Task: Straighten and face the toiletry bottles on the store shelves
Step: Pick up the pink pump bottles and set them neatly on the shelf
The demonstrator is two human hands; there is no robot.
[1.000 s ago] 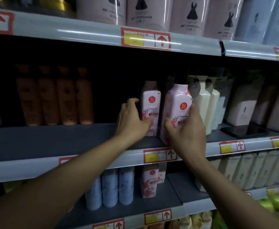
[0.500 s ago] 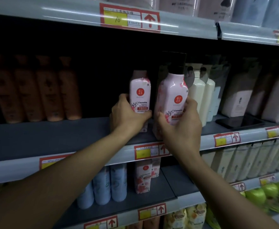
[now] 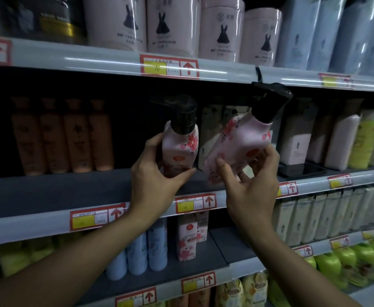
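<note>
- Shelf, mid tier: orange bottles at 9 o'clock, white/yellow ones at 3.
- Rt pink bottle, tilted toward 1 o'clock, off shelf; right hand fingers curled round its base.
- Lt pink bottle, upright; left hand wrapped round lower half.

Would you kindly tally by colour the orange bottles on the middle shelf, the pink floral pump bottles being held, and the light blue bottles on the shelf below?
Orange bottles: 4
Pink floral pump bottles: 2
Light blue bottles: 3
Total: 9
</note>
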